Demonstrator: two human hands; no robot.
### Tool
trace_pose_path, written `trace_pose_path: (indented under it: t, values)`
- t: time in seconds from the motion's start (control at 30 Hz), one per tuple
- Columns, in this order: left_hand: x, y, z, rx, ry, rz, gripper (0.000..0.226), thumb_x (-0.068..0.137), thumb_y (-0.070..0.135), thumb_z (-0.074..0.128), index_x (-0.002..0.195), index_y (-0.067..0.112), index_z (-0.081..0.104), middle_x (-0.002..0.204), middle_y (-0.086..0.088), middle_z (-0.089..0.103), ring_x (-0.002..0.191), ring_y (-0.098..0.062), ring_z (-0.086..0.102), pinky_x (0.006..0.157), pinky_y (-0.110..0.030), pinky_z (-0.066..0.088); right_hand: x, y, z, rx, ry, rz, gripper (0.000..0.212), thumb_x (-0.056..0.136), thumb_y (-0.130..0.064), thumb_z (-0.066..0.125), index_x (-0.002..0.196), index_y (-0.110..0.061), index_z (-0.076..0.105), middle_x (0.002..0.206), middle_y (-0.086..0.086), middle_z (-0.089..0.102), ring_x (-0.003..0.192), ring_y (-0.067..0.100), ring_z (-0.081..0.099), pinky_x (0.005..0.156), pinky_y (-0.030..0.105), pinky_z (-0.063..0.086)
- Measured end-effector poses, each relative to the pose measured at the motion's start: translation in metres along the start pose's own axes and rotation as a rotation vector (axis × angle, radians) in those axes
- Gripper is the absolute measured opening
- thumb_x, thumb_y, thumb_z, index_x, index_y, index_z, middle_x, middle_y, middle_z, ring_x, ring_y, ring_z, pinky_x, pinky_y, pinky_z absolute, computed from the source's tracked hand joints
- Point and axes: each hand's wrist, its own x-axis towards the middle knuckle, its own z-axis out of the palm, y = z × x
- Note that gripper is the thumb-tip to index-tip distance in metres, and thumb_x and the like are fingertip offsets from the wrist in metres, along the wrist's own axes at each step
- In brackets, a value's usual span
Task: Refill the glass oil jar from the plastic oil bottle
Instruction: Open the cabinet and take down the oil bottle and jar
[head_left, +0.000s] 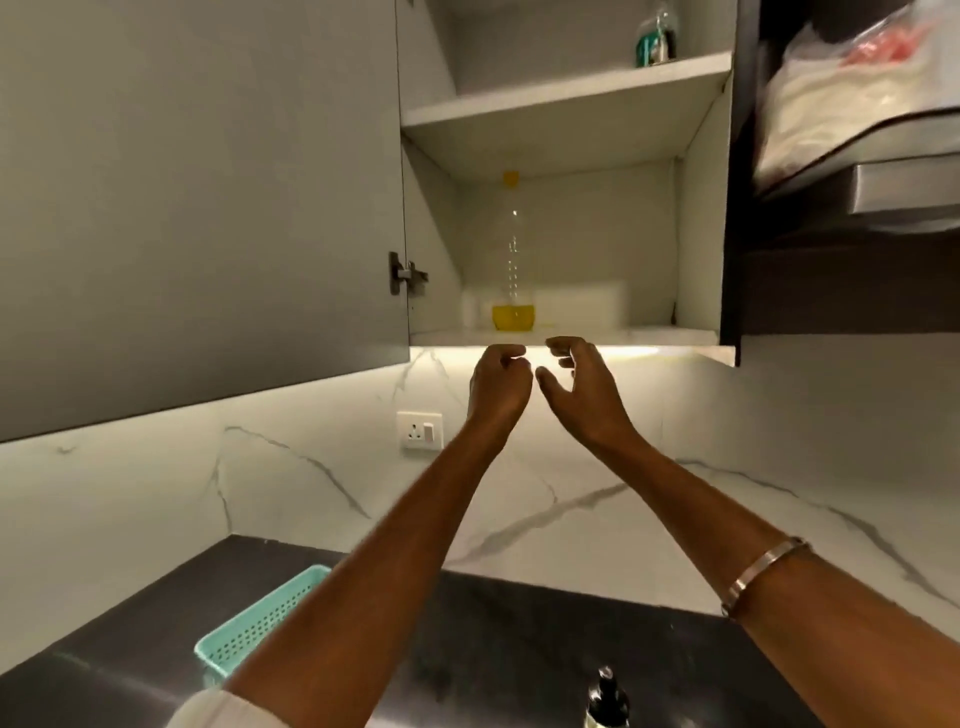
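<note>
A clear plastic oil bottle (513, 260) with a yellow cap stands upright on the lower shelf of the open wall cabinet, with only a little yellow oil at its bottom. Both my hands are raised just below that shelf's front edge. My left hand (497, 382) is curled shut with nothing in it. My right hand (579, 387) is beside it, fingers apart and curved, holding nothing. Neither touches the bottle. A glass oil jar (607, 699) with a dark pump top stands on the counter at the bottom edge, partly cut off.
The cabinet door (208, 208) hangs open at left. A packet (655, 36) sits on the upper shelf (571, 93). A teal perforated basket (260, 623) lies on the dark counter (493, 649). A wall socket (420, 430) is on the marble backsplash. A range hood (883, 182) juts out at right.
</note>
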Motion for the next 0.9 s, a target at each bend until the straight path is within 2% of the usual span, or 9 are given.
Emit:
trace_pose_path:
  t: [0.17,0.27,0.37,0.47,0.53,0.57,0.63,0.73,0.9]
  values:
    - [0.057,0.027,-0.012,-0.017,-0.01,0.047,0.029,0.092,0.013,0.043,0.116,0.016,0.059,0.107,0.006,0.055,0.105,-0.019,0.057,0.096,-0.043,0.051,0.073,-0.007,0.012,-0.091,-0.017,-0.036,0.041,0.09,-0.015,0.061,0.129,-0.007,0.049,0.129,0.011,0.051,0.115,0.024,0.052,0.09,0.022,0.037]
    - [0.096,0.028,-0.013,-0.013,-0.052,0.032,0.029,0.093,0.014,0.042,0.118,0.013,0.057,0.107,0.002,0.056,0.087,-0.014,0.058,0.09,-0.038,0.054,0.114,-0.002,0.025,-0.135,-0.018,-0.025,0.041,0.09,-0.017,0.061,0.128,-0.007,0.049,0.128,0.012,0.05,0.116,0.024,0.051,0.094,0.027,0.041]
    - [0.137,0.028,-0.011,-0.009,-0.104,-0.005,0.022,0.092,0.01,0.04,0.102,0.012,0.059,0.095,-0.005,0.054,0.08,-0.019,0.055,0.084,-0.038,0.053,0.153,0.007,0.042,-0.199,-0.017,0.001,0.043,0.091,-0.021,0.061,0.129,-0.007,0.048,0.129,0.014,0.05,0.119,0.027,0.05,0.099,0.032,0.04]
    - [0.177,0.022,-0.007,-0.045,-0.15,-0.133,0.027,0.094,0.01,0.043,0.116,0.0,0.056,0.096,-0.012,0.053,0.083,-0.026,0.06,0.077,-0.035,0.054,0.183,0.019,0.061,-0.266,-0.022,0.053,0.046,0.091,-0.023,0.061,0.13,-0.005,0.046,0.132,0.016,0.048,0.123,0.028,0.047,0.1,0.032,0.037]
    - [0.2,0.014,-0.004,-0.094,-0.2,-0.217,0.031,0.096,0.017,0.043,0.122,0.001,0.051,0.099,-0.013,0.051,0.075,-0.022,0.055,0.07,-0.031,0.054,0.202,0.03,0.072,-0.323,-0.034,0.1,0.049,0.091,-0.026,0.061,0.132,-0.004,0.043,0.134,0.017,0.046,0.124,0.031,0.045,0.1,0.035,0.038]
    - [0.209,0.011,-0.004,-0.118,-0.224,-0.25,0.034,0.097,0.02,0.042,0.126,0.003,0.049,0.097,-0.012,0.051,0.076,-0.022,0.054,0.07,-0.032,0.053,0.21,0.035,0.076,-0.354,-0.043,0.126,0.051,0.091,-0.028,0.061,0.132,-0.004,0.042,0.134,0.018,0.045,0.124,0.032,0.045,0.101,0.036,0.039]
    - [0.228,0.003,-0.002,-0.17,-0.268,-0.311,0.04,0.099,0.025,0.041,0.133,0.005,0.043,0.102,-0.014,0.051,0.092,-0.027,0.055,0.079,-0.035,0.052,0.228,0.046,0.083,-0.421,-0.056,0.177,0.056,0.091,-0.031,0.062,0.133,-0.002,0.039,0.135,0.02,0.044,0.124,0.034,0.045,0.1,0.037,0.039]
    - [0.257,-0.009,0.001,-0.219,-0.293,-0.385,0.049,0.098,0.032,0.041,0.142,0.008,0.036,0.132,-0.019,0.046,0.119,-0.033,0.051,0.091,-0.04,0.048,0.252,0.057,0.092,-0.466,-0.056,0.267,0.067,0.089,-0.04,0.062,0.135,0.0,0.036,0.136,0.021,0.043,0.124,0.034,0.045,0.097,0.037,0.04]
    - [0.293,-0.023,0.002,-0.304,-0.307,-0.484,0.051,0.097,0.035,0.043,0.14,0.008,0.036,0.134,-0.016,0.04,0.124,-0.034,0.046,0.09,-0.047,0.047,0.283,0.065,0.111,-0.251,-0.072,0.479,0.093,0.082,-0.049,0.068,0.144,0.0,0.019,0.148,0.02,0.032,0.134,0.034,0.037,0.104,0.039,0.039]
